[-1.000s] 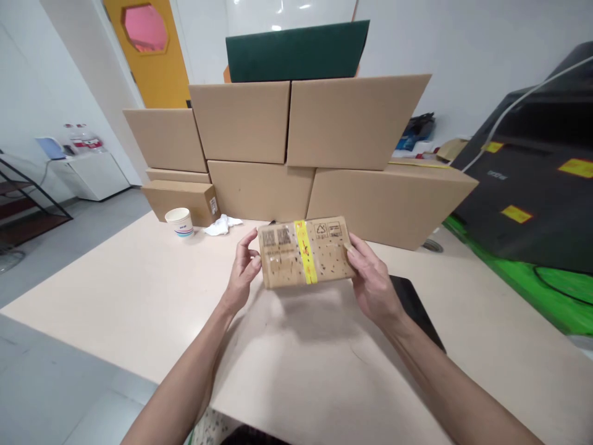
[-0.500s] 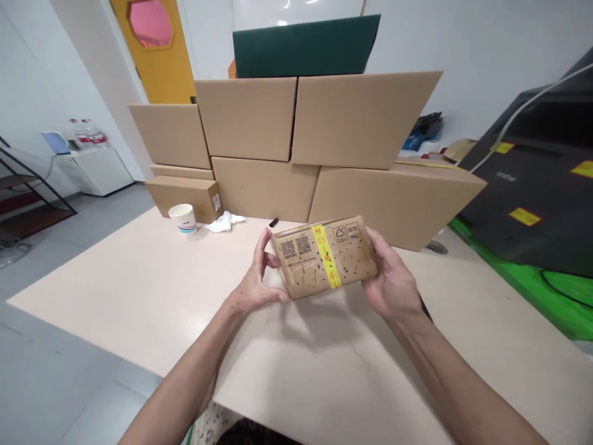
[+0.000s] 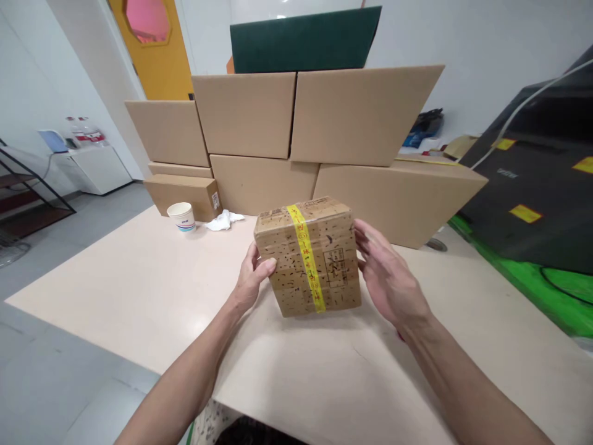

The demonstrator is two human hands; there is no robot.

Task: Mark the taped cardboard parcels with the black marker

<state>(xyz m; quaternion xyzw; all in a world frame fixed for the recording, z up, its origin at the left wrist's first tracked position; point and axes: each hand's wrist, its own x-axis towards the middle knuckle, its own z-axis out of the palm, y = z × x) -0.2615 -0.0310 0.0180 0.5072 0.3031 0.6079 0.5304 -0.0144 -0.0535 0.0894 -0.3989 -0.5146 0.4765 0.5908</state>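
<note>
The box (image 3: 306,266), over the table (image 3: 134,278), has just tipped its broad taped face into view, so that side can be looked over, left hand (image 3: 250,279) grasping its edge, right hand (image 3: 393,278) loosely alongside, grip unclear.

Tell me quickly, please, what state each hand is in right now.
Left hand: closed, holding the black-speckled brown cardboard box by its left side.
Right hand: open at the box's right side; whether it touches cannot be told.
</note>
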